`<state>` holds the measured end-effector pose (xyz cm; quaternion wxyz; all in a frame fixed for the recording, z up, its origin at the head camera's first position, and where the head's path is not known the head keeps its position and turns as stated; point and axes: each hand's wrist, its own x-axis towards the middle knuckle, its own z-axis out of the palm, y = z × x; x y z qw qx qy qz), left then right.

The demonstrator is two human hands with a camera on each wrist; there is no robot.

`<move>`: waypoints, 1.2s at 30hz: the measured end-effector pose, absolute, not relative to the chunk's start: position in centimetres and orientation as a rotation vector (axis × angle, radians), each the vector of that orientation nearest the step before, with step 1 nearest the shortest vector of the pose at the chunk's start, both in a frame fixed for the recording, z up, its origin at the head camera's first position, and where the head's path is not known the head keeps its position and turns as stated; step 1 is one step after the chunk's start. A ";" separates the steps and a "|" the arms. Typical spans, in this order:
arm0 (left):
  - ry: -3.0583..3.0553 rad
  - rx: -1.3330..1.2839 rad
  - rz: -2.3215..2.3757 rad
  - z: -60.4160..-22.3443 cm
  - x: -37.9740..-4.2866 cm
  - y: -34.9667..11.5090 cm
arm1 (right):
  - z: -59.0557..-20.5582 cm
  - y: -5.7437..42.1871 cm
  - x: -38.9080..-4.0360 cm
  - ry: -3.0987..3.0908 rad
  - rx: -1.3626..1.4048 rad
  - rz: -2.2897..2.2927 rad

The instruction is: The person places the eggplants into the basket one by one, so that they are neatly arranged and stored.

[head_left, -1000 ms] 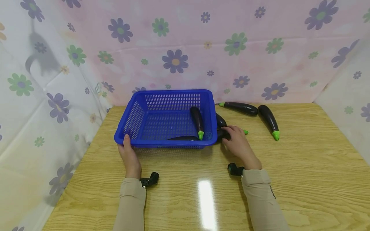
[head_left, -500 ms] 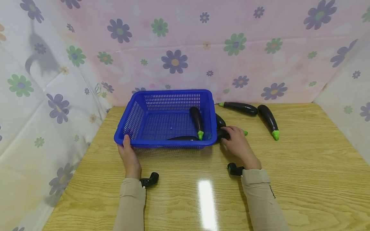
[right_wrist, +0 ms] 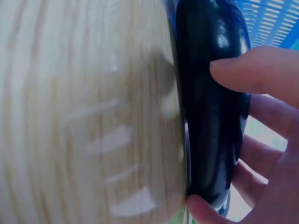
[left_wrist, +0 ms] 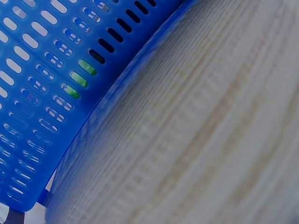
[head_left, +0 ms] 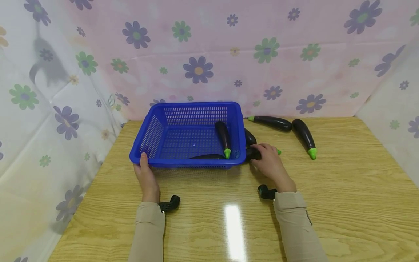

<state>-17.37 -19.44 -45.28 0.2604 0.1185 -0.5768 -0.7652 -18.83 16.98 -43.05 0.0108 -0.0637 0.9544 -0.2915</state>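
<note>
My left hand [head_left: 146, 178] holds the front left corner of a blue plastic basket [head_left: 193, 162], thumb over the rim. Two eggplants lie inside: one [head_left: 223, 135] by the right wall, green stem toward me, and one [head_left: 207, 157] along the front wall, mostly hidden by the rim. To the right of the basket, my right hand [head_left: 270, 162] grips another eggplant [right_wrist: 212, 116] lying on the table. In the right wrist view the thumb crosses its near side, with the fingers curled behind. Its green tip shows past the hand in the head view.
Behind the gripped eggplant lies another [head_left: 250, 137], partly hidden by the basket. Two more eggplants, one [head_left: 273, 123] near the back edge and one [head_left: 304, 135] to its right, rest on the wooden table [head_left: 343, 189]. Flowered cloth [head_left: 216, 47] hangs behind and at both sides.
</note>
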 end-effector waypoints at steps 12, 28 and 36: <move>-1.562 0.322 -2.072 -45.2 -17.4 -19.4 | -43.2 17.1 -18.8 2.978 -0.192 -0.901; -1.535 0.305 -2.085 -45.2 -17.3 -19.4 | -43.2 17.0 -18.9 2.979 -0.218 -0.887; -1.557 0.315 -2.090 -45.2 -17.4 -19.5 | -43.4 17.1 -19.0 2.982 -0.223 -0.904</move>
